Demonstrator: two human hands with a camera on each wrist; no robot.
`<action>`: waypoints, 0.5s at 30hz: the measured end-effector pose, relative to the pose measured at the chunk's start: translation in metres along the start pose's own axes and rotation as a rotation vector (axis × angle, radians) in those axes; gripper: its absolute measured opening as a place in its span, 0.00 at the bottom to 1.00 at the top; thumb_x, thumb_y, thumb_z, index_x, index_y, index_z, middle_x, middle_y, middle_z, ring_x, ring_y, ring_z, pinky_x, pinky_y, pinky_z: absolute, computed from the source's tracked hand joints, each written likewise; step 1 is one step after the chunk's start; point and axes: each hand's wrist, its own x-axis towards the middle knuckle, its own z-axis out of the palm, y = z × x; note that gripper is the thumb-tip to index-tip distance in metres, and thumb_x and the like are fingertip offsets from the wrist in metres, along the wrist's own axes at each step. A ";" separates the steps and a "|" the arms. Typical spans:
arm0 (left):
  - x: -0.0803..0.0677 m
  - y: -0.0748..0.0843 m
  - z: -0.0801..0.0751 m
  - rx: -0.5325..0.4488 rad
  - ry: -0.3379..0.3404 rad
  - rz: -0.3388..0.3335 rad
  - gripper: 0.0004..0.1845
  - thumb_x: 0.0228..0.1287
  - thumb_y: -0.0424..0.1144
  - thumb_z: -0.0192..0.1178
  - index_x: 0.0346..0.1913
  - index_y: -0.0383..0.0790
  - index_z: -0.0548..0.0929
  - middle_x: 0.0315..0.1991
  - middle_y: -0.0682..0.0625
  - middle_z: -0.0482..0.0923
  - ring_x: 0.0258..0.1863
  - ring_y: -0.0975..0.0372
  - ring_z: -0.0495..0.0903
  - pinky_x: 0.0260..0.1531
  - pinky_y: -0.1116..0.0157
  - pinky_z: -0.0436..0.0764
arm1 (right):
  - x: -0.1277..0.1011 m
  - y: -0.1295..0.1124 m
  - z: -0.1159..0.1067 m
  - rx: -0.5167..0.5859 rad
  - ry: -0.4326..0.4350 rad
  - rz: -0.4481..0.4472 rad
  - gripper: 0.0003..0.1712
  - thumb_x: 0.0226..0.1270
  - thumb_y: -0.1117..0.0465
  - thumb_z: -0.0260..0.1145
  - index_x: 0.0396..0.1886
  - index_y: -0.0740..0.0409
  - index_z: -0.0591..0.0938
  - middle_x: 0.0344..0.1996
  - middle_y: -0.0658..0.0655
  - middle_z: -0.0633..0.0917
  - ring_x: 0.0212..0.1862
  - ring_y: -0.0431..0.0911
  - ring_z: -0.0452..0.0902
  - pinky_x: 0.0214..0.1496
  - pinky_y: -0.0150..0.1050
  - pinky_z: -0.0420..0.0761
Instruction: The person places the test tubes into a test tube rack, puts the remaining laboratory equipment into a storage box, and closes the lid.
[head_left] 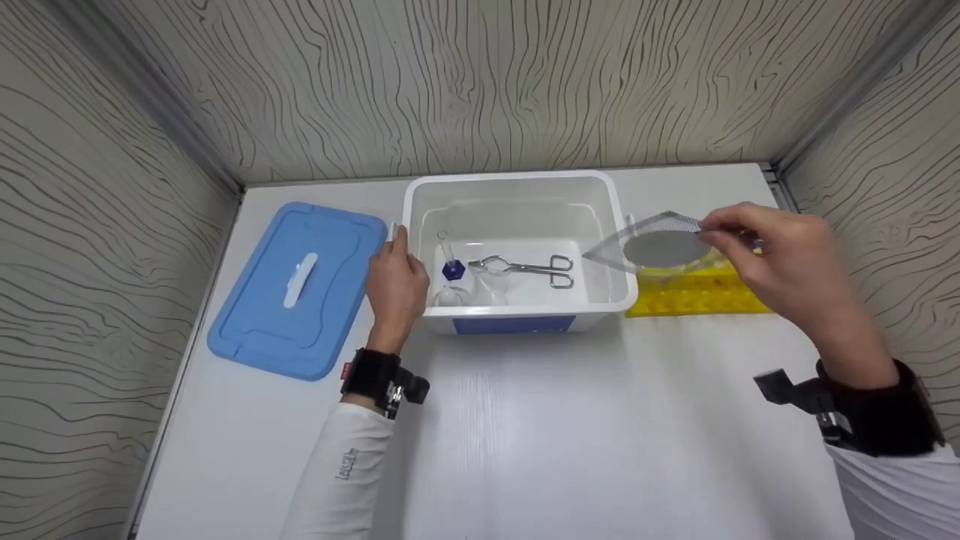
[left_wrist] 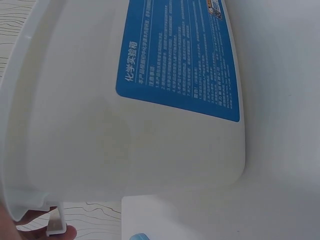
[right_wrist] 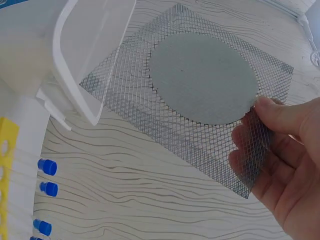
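A white plastic bin [head_left: 525,308] stands at the back of the table, with a blue label [left_wrist: 175,60] on its front. My left hand [head_left: 397,289] grips the bin's left side, its fingers around a white handle [left_wrist: 57,222] at the rim. Between thumb and fingers, my right hand [head_left: 780,262] pinches one edge of a square wire gauze [right_wrist: 202,77] with a round grey centre. The gauze is raised, tilted, its far corner overlapping the bin's right rim in the head view. Inside the bin lie metal crucible tongs [head_left: 532,268], a small measuring cylinder with a purple hexagonal base [head_left: 453,270] and clear glassware [head_left: 491,289].
A blue lid [head_left: 259,300] with a white handle lies left of the bin. Right of it, partly under the gauze in the head view, is a yellow rack [head_left: 697,294] holding tubes with blue caps [right_wrist: 47,166]. Wood-patterned panels [head_left: 487,82] enclose the table's back and sides.
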 end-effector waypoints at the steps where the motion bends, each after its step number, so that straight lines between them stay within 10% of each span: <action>1: 0.000 0.000 0.000 0.000 -0.002 -0.002 0.25 0.70 0.31 0.50 0.69 0.35 0.72 0.47 0.33 0.84 0.45 0.41 0.83 0.38 0.46 0.83 | 0.005 -0.002 0.003 -0.008 0.000 -0.008 0.07 0.56 0.73 0.73 0.35 0.67 0.86 0.30 0.61 0.90 0.32 0.23 0.77 0.39 0.07 0.66; 5: 0.001 0.000 0.001 -0.006 -0.004 0.000 0.25 0.69 0.30 0.50 0.69 0.35 0.72 0.47 0.33 0.84 0.45 0.41 0.83 0.40 0.46 0.82 | 0.025 -0.011 0.017 -0.020 -0.019 -0.036 0.06 0.60 0.72 0.70 0.38 0.67 0.85 0.34 0.62 0.90 0.32 0.52 0.87 0.41 0.11 0.70; 11: 0.002 -0.001 0.001 -0.008 0.017 0.009 0.25 0.69 0.30 0.50 0.69 0.35 0.72 0.47 0.32 0.83 0.45 0.40 0.83 0.41 0.46 0.82 | 0.058 -0.023 0.049 -0.029 -0.134 -0.073 0.05 0.67 0.68 0.65 0.41 0.65 0.84 0.35 0.62 0.90 0.35 0.56 0.87 0.37 0.49 0.85; 15: 0.000 -0.001 0.000 -0.007 0.023 0.009 0.26 0.68 0.30 0.50 0.69 0.35 0.72 0.47 0.32 0.83 0.45 0.39 0.83 0.40 0.45 0.82 | 0.078 -0.024 0.072 -0.047 -0.263 -0.075 0.07 0.71 0.67 0.62 0.44 0.63 0.84 0.38 0.61 0.90 0.39 0.57 0.86 0.41 0.51 0.85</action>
